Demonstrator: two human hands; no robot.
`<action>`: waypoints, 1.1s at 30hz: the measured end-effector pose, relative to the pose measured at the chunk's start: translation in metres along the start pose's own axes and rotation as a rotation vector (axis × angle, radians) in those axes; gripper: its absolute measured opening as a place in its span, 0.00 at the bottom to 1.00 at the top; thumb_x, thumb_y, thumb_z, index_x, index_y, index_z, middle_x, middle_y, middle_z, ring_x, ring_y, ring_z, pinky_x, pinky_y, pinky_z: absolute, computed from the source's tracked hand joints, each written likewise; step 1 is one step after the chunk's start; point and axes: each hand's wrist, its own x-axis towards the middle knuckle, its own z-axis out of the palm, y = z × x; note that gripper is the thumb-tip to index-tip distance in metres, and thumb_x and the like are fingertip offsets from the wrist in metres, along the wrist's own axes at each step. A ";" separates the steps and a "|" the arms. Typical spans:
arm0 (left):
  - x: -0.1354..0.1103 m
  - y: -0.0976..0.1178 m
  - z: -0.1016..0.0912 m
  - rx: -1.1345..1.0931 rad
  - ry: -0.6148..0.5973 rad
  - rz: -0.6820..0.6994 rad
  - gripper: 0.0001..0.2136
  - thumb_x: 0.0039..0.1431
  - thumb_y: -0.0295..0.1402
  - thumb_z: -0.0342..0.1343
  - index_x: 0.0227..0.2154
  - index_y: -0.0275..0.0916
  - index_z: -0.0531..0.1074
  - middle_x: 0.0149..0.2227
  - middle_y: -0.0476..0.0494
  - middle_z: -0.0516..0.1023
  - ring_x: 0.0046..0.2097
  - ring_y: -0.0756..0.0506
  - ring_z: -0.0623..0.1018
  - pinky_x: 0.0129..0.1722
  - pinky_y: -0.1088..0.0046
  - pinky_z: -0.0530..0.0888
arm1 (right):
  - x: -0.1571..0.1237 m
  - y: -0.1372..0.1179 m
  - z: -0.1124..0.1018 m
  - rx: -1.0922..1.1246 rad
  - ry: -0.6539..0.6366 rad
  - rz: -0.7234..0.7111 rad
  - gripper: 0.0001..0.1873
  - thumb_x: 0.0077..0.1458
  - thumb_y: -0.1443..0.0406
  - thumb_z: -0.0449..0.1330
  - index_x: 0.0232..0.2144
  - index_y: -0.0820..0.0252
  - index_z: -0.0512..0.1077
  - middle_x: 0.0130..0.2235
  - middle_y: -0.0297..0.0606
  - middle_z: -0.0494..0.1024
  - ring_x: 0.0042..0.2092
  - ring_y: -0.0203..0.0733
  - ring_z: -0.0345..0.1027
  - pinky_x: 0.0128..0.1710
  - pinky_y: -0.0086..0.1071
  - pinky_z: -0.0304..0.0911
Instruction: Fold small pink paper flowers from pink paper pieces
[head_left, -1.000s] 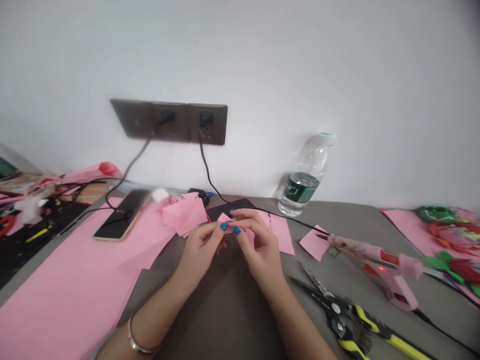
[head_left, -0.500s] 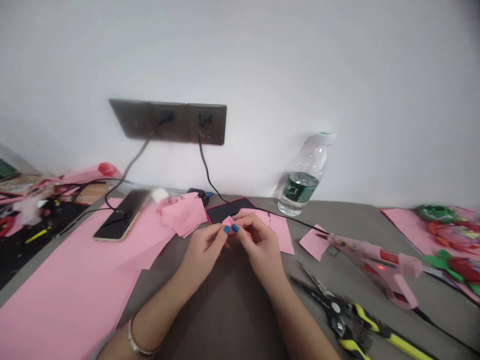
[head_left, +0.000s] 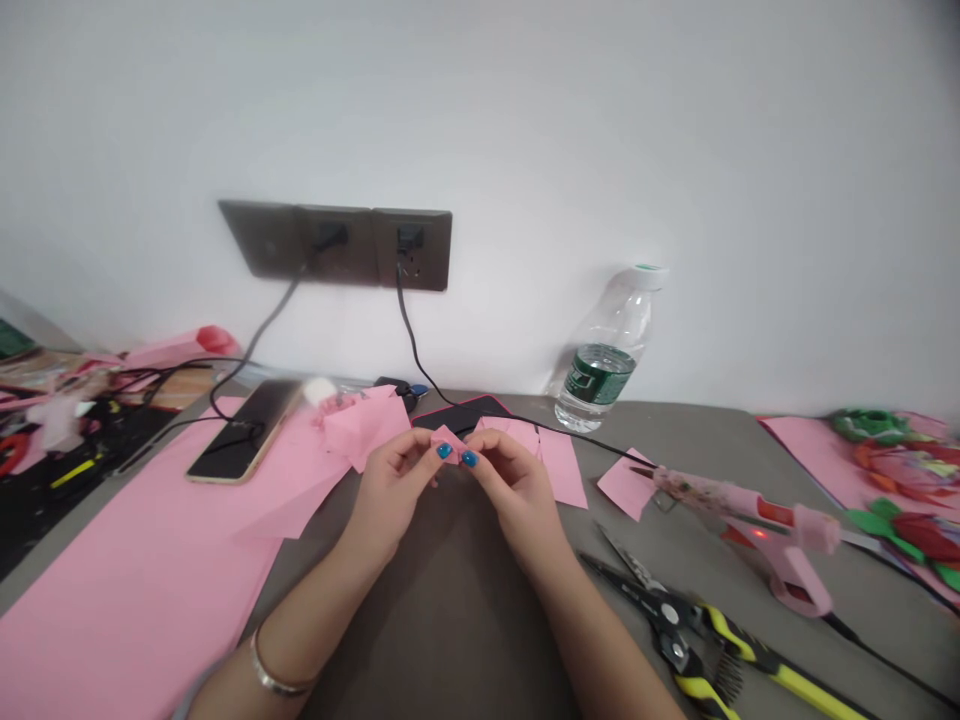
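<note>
My left hand [head_left: 390, 490] and my right hand [head_left: 514, 490] meet above the grey table [head_left: 450, 620], thumbs with blue nails touching. Together they pinch a small folded pink paper piece [head_left: 448, 440] between thumbs and fingers. Just behind the hands lie a black device with a pink rim [head_left: 457, 412] and loose pink paper squares [head_left: 559, 465]. A silver bracelet [head_left: 274, 675] rings my left wrist.
A pink glue gun [head_left: 757, 525] and yellow-handled pliers [head_left: 697, 635] lie to the right. A water bottle [head_left: 607, 355] stands by the wall. A phone [head_left: 244, 428] rests on large pink sheets [head_left: 135, 580] at left. Cables run from wall sockets [head_left: 337, 243]. Paper flowers [head_left: 900, 480] sit far right.
Both hands have drawn closer together and lifted slightly; the thumbs now press side by side on the pink piece, which has been turned a little. Nothing else has moved.
</note>
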 end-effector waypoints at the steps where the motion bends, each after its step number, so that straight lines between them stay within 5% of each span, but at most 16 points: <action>1: 0.000 0.000 0.001 -0.040 0.003 -0.024 0.10 0.56 0.40 0.62 0.27 0.37 0.76 0.25 0.51 0.71 0.27 0.51 0.66 0.27 0.77 0.65 | 0.000 0.000 0.000 0.011 -0.019 0.016 0.12 0.53 0.55 0.64 0.29 0.57 0.72 0.30 0.35 0.72 0.33 0.40 0.65 0.34 0.32 0.61; 10: 0.000 -0.001 0.004 -0.488 -0.173 -0.243 0.13 0.48 0.38 0.69 0.25 0.36 0.73 0.23 0.52 0.70 0.26 0.53 0.68 0.27 0.77 0.65 | -0.004 -0.010 0.004 0.388 -0.189 0.260 0.15 0.49 0.54 0.68 0.26 0.57 0.70 0.27 0.32 0.70 0.30 0.38 0.63 0.33 0.32 0.63; 19: -0.002 0.003 0.003 -0.474 -0.231 -0.255 0.15 0.44 0.41 0.71 0.22 0.37 0.73 0.24 0.50 0.71 0.28 0.51 0.68 0.30 0.75 0.65 | -0.004 -0.009 0.002 0.435 -0.205 0.365 0.17 0.44 0.54 0.71 0.25 0.58 0.71 0.27 0.33 0.71 0.29 0.38 0.61 0.32 0.32 0.62; 33: 0.000 0.001 0.004 -0.452 -0.170 -0.189 0.12 0.49 0.38 0.69 0.23 0.36 0.75 0.24 0.51 0.71 0.28 0.53 0.68 0.29 0.78 0.65 | -0.004 -0.009 0.004 0.350 -0.180 0.279 0.13 0.48 0.56 0.69 0.27 0.58 0.74 0.26 0.31 0.69 0.30 0.36 0.60 0.31 0.30 0.56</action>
